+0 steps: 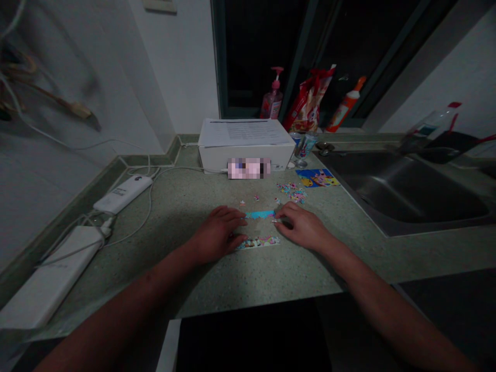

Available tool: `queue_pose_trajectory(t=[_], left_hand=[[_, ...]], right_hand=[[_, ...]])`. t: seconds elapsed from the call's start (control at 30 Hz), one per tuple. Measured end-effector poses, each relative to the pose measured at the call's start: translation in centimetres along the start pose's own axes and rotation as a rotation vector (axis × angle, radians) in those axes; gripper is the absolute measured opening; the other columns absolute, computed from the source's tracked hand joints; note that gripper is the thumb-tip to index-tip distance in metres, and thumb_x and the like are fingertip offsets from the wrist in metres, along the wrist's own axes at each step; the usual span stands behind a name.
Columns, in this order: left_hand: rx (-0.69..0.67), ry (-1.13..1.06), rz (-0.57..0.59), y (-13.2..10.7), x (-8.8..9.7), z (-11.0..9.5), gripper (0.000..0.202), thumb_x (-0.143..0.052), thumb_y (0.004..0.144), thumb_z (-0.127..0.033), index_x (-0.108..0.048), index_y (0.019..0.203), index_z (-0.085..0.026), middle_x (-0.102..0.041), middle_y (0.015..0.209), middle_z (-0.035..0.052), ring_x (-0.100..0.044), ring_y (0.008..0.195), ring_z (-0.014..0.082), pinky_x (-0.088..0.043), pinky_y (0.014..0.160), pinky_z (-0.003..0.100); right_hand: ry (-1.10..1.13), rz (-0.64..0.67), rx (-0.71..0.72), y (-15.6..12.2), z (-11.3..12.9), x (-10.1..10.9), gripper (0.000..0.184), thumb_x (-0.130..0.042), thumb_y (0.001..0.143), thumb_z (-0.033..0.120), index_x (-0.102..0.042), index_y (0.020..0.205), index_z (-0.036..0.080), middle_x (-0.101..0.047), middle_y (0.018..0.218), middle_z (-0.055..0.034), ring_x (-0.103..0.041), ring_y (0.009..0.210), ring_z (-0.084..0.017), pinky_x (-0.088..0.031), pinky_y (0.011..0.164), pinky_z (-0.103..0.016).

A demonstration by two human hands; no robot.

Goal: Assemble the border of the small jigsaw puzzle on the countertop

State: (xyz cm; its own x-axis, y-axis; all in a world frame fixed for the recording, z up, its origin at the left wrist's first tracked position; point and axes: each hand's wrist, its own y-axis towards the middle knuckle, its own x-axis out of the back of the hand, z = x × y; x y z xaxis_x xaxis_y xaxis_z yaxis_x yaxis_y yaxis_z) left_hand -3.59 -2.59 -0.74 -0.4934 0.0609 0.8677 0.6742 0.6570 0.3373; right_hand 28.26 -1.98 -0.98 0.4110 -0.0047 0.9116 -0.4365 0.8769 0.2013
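A blue strip of joined jigsaw puzzle pieces (260,214) lies on the counter between my hands. Nearer to me is a second, multicoloured puzzle strip (259,242). My left hand (221,230) rests at the left ends of both strips, its fingers stretched out and the thumb by the near strip. At the blue strip's right end, my right hand (300,223) has thumb and fingers closed around a small puzzle piece (274,221), partly hidden by the fingertips. Beyond the hands lie a few single pieces (256,198) and a heap of loose pieces (293,192).
A colourful picture card (318,177) lies beside the sink (418,191). Behind the work stands a white box (246,147) with a phone (248,168) leaning on it. Cans (308,144) stand at its right. A power bank (123,194), power strip (58,274) and cables occupy the left.
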Motion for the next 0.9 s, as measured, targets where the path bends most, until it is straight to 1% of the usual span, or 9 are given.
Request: queue_pose_trajectory(t=[0.13,0.3,0.4,0.53,0.7,0.9], left_hand=[[-0.001,0.005,-0.002,-0.03,-0.01,-0.02,0.024,-0.072,0.102,-0.035,-0.073,0.122,-0.021,-0.077,0.136,0.0124,-0.07,0.128,0.0317,-0.048,0.117,0.059],[-0.024,0.014,-0.007,-0.03,-0.12,-0.01,0.026,-0.073,0.101,-0.034,-0.073,0.122,-0.02,-0.077,0.135,0.0127,-0.071,0.127,0.0322,-0.049,0.116,0.059],[-0.025,0.014,-0.015,-0.03,-0.18,0.03,0.025,-0.073,0.101,-0.035,-0.073,0.122,-0.02,-0.078,0.134,0.012,-0.071,0.126,0.0317,-0.048,0.116,0.058],[-0.004,0.02,0.006,-0.03,-0.1,-0.02,0.024,-0.072,0.102,-0.035,-0.073,0.122,-0.022,-0.077,0.136,0.0108,-0.071,0.128,0.0307,-0.046,0.118,0.058],[0.0,0.012,0.019,-0.03,0.01,-0.11,0.026,-0.072,0.101,-0.035,-0.073,0.123,-0.021,-0.077,0.136,0.0121,-0.07,0.13,0.0316,-0.045,0.119,0.059],[0.005,-0.002,0.022,0.01,0.09,-0.18,0.025,-0.072,0.102,-0.036,-0.073,0.123,-0.022,-0.077,0.136,0.011,-0.07,0.13,0.0306,-0.045,0.12,0.057]], right_hand=[[0.011,-0.003,0.006,0.12,0.03,0.02,0.008,-0.066,0.099,0.027,-0.068,0.106,0.025,-0.07,0.106,-0.0059,-0.071,0.091,-0.022,-0.055,0.082,-0.037],[-0.013,-0.009,0.001,0.29,-0.11,-0.15,0.009,-0.066,0.099,0.028,-0.067,0.108,0.025,-0.07,0.108,-0.0062,-0.071,0.092,-0.023,-0.055,0.081,-0.036],[-0.016,-0.005,-0.002,0.37,-0.17,-0.22,0.009,-0.065,0.099,0.027,-0.067,0.108,0.024,-0.07,0.107,-0.0062,-0.071,0.092,-0.023,-0.055,0.081,-0.036],[-0.021,-0.011,-0.007,0.37,-0.18,-0.25,0.011,-0.065,0.1,0.027,-0.068,0.11,0.023,-0.07,0.108,-0.0067,-0.072,0.09,-0.023,-0.055,0.08,-0.037],[-0.03,-0.016,0.002,0.25,-0.24,-0.29,0.014,-0.065,0.101,0.029,-0.068,0.113,0.024,-0.07,0.111,-0.0067,-0.072,0.093,-0.023,-0.055,0.082,-0.037],[-0.043,-0.008,0.014,0.18,-0.13,-0.17,0.013,-0.063,0.102,0.028,-0.069,0.112,0.024,-0.07,0.115,-0.0074,-0.073,0.098,-0.024,-0.056,0.083,-0.037]])
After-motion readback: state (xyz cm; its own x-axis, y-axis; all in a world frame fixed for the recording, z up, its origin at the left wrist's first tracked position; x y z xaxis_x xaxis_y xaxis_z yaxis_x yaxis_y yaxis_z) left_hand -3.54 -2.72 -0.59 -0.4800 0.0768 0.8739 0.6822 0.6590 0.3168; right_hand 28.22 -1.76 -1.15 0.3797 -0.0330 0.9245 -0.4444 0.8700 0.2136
